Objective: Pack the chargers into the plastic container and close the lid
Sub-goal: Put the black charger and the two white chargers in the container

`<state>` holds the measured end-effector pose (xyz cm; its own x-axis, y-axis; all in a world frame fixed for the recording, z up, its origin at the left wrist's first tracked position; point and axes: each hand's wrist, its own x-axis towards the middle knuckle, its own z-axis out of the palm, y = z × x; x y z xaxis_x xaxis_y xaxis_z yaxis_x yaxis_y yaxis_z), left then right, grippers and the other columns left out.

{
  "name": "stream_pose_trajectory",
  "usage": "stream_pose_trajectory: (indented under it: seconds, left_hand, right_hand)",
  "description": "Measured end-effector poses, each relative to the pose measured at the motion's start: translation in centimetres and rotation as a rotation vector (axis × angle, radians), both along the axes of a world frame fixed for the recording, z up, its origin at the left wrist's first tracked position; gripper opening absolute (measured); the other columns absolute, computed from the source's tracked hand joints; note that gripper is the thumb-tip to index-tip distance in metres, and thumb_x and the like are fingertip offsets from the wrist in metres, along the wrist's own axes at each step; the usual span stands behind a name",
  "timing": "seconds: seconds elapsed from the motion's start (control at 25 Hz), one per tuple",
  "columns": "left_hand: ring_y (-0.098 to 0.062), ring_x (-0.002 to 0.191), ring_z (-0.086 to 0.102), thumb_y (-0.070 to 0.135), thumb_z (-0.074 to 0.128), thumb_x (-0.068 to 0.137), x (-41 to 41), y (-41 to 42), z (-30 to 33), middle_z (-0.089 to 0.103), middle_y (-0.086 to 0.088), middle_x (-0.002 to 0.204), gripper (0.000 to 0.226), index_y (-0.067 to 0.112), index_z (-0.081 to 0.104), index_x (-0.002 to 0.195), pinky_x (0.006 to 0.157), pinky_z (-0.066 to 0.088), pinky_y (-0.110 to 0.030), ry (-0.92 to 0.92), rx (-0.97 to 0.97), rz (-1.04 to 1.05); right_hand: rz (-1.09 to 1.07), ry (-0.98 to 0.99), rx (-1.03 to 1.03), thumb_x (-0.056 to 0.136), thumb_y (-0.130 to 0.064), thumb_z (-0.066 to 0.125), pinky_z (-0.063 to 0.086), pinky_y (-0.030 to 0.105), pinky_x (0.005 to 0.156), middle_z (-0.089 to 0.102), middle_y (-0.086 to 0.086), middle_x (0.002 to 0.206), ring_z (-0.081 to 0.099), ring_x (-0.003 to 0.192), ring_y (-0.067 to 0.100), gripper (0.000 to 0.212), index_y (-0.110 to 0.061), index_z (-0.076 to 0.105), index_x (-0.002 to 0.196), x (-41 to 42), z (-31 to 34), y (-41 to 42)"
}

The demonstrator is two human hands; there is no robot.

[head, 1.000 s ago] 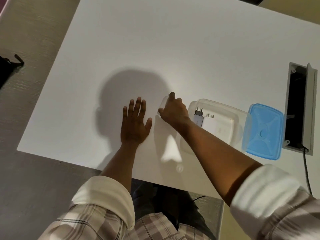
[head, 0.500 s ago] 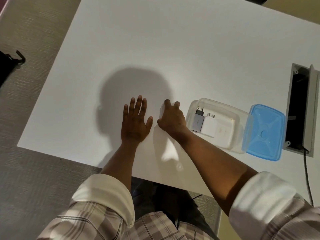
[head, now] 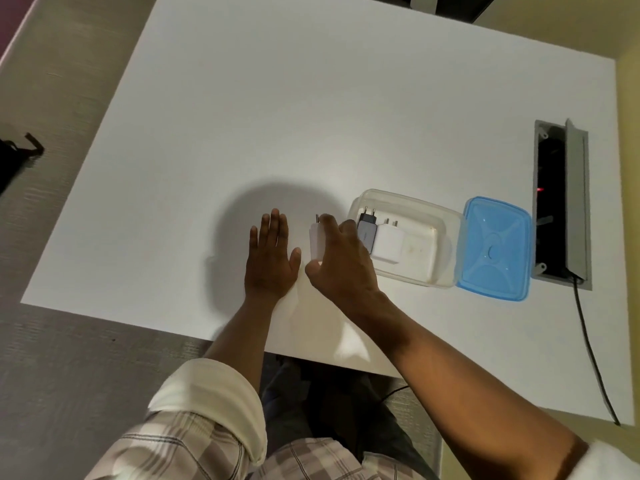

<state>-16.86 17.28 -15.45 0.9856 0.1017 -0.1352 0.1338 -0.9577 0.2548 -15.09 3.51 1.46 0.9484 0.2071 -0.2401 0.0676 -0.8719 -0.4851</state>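
Note:
A clear plastic container (head: pixel 440 233) stands open on the white table (head: pixel 311 116), right of my hands. Inside it lie a dark grey charger (head: pixel 367 230) and a white charger (head: pixel 389 242), prongs pointing away from me. The blue lid (head: pixel 495 249) lies flat just right of the container, touching it. My right hand (head: pixel 343 261) grips a third white charger (head: pixel 317 242) just left of the container, its prongs showing above my fingers. My left hand (head: pixel 272 256) rests flat on the table, fingers spread, holding nothing.
A grey cable box (head: pixel 561 202) is sunk into the table at the right, with a black cable (head: pixel 594 351) running from it over the near edge. A dark object (head: pixel 14 157) lies on the floor at the far left.
My right hand has closed on the white charger and lifted it slightly, tilting it toward the container. My left hand stays flat in place.

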Motion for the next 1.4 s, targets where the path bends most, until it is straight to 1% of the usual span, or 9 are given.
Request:
stream_pose_trajectory:
  seconds: [0.16, 0.24, 0.32, 0.44, 0.56, 0.76, 1.0, 1.12, 1.4]
  left_hand:
    - [-0.027, 0.156, 0.003, 0.045, 0.03, 0.1, -0.8, -3.1, 0.4, 0.005, -0.011, 0.168, 0.073, 0.008, 0.007, 0.158, 0.126, 0.011, -0.05, 0.012, -0.015, -0.044]
    - [-0.028, 0.156, 0.004, 0.043, 0.032, 0.099, -0.9, -4.5, 0.6, 0.006, -0.012, 0.168, 0.073, 0.008, 0.008, 0.158, 0.126, 0.011, -0.05, -0.001, -0.023, -0.063]
    - [-0.029, 0.156, 0.006, 0.041, 0.032, 0.099, -0.9, -5.6, 0.7, 0.007, -0.013, 0.167, 0.073, 0.006, 0.009, 0.158, 0.126, 0.012, -0.051, -0.001, -0.029, -0.076]
    - [-0.03, 0.155, 0.007, 0.039, 0.032, 0.098, -1.1, -6.4, 0.7, 0.008, -0.014, 0.167, 0.073, 0.005, 0.01, 0.157, 0.126, 0.012, -0.051, 0.0, -0.023, -0.08]
    - [-0.028, 0.156, 0.006, 0.039, 0.035, 0.097, -1.1, -6.4, 0.6, 0.007, -0.013, 0.167, 0.073, 0.006, 0.01, 0.158, 0.126, 0.012, -0.05, 0.001, -0.042, -0.066]
    - [-0.027, 0.156, 0.007, 0.039, 0.038, 0.096, -1.0, -6.5, 0.6, 0.008, -0.011, 0.168, 0.075, 0.008, 0.01, 0.158, 0.126, 0.012, -0.048, -0.013, -0.065, -0.047]
    - [-0.026, 0.156, 0.008, 0.041, 0.036, 0.095, -0.9, -6.5, 0.7, 0.01, -0.011, 0.167, 0.076, 0.008, 0.011, 0.158, 0.126, 0.013, -0.048, -0.004, -0.065, -0.035]
    - [-0.026, 0.156, 0.008, 0.041, 0.036, 0.094, -0.9, -6.5, 0.7, 0.01, -0.011, 0.167, 0.076, 0.008, 0.011, 0.158, 0.126, 0.013, -0.048, 0.001, -0.06, -0.036]
    - [-0.026, 0.156, 0.007, 0.041, 0.036, 0.095, -0.9, -6.5, 0.7, 0.009, -0.011, 0.168, 0.076, 0.008, 0.01, 0.158, 0.126, 0.013, -0.048, 0.009, -0.055, -0.037]
  right_hand:
    - [-0.09, -0.041, 0.046, 0.073, -0.025, 0.072, 0.048, 0.031, 0.072, 0.051, 0.012, 0.117, 0.061, 0.096, 0.031, 0.068, -0.019, 0.041, 0.133, 0.3, 1.0, -3.8]
    - [-0.146, -0.091, 0.044, 0.072, -0.024, 0.072, 0.048, 0.028, 0.069, 0.053, 0.012, 0.112, 0.061, 0.09, 0.03, 0.067, -0.017, 0.044, 0.132, 0.8, 1.2, -6.3]
    - [-0.181, -0.12, 0.022, 0.073, -0.022, 0.072, 0.042, 0.027, 0.067, 0.055, 0.015, 0.11, 0.058, 0.086, 0.032, 0.065, -0.015, 0.045, 0.131, 1.4, 1.0, -8.8]
    - [-0.253, -0.006, -0.052, 0.072, -0.02, 0.067, 0.036, 0.029, 0.066, 0.052, 0.016, 0.112, 0.052, 0.079, 0.032, 0.064, -0.016, 0.042, 0.13, 2.6, -0.3, -12.1]
    - [-0.29, 0.111, -0.143, 0.073, -0.02, 0.07, 0.038, 0.03, 0.066, 0.05, 0.017, 0.116, 0.045, 0.074, 0.026, 0.066, -0.016, 0.04, 0.132, 3.7, -2.4, -13.9]
    - [-0.259, 0.21, -0.18, 0.073, -0.02, 0.073, 0.04, 0.03, 0.067, 0.051, 0.02, 0.12, 0.059, 0.088, 0.033, 0.07, -0.012, 0.04, 0.135, 5.1, -5.5, -14.5]
    - [-0.292, 0.228, -0.17, 0.071, -0.02, 0.076, 0.043, 0.031, 0.071, 0.051, 0.019, 0.123, 0.059, 0.098, 0.035, 0.075, -0.013, 0.039, 0.136, 6.0, -7.2, -15.2]
    - [-0.295, 0.246, -0.172, 0.071, -0.019, 0.076, 0.041, 0.031, 0.073, 0.05, 0.019, 0.124, 0.058, 0.103, 0.035, 0.075, -0.014, 0.04, 0.136, 5.8, -7.6, -15.3]
    - [-0.298, 0.274, -0.174, 0.072, -0.017, 0.076, 0.04, 0.03, 0.07, 0.052, 0.019, 0.12, 0.059, 0.102, 0.035, 0.075, -0.011, 0.039, 0.137, 5.2, -7.6, -15.6]
